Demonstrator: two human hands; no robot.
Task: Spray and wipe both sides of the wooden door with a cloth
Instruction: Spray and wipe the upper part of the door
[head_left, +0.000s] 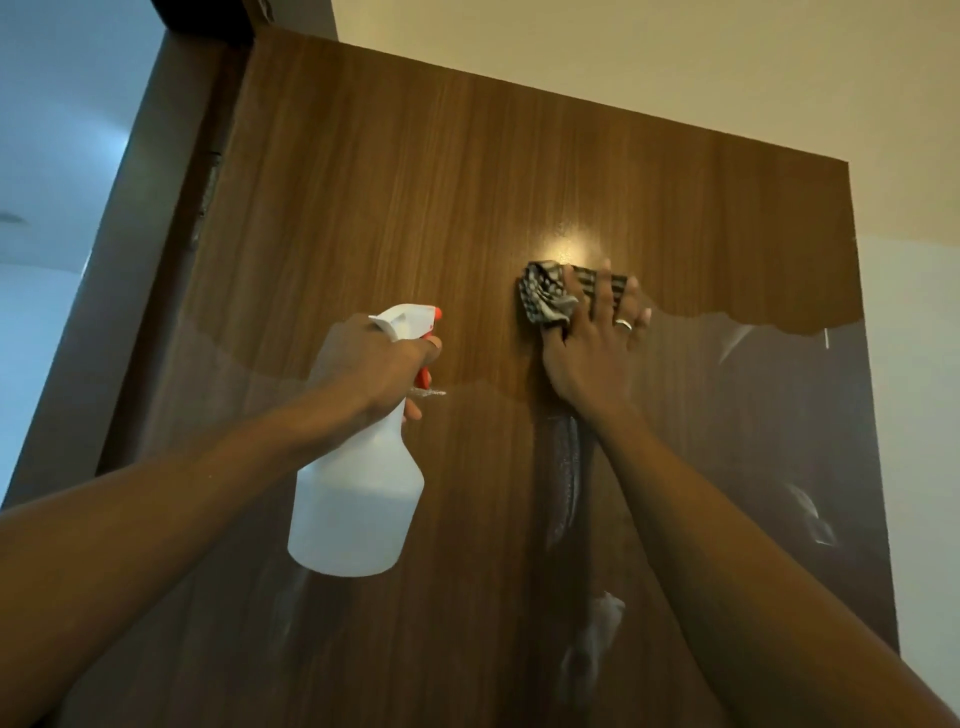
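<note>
The wooden door (415, 182) fills the view, seen from below, its top edge near the ceiling. My left hand (379, 364) grips the neck of a white spray bottle (358, 509) with an orange trigger and nozzle tip, held close to the door's middle. My right hand (592, 343), a ring on one finger, presses a grey striped cloth (545, 299) flat against the upper door, fingers spread over it. Part of the cloth is bunched at the hand's left. The lower door carries a glossy film with a ragged upper edge and pale streaks.
The dark door frame (156, 260) and hinge side run along the left, with a pale room beyond. A cream wall and ceiling (675, 62) lie above and right of the door. The door's free edge is at the right.
</note>
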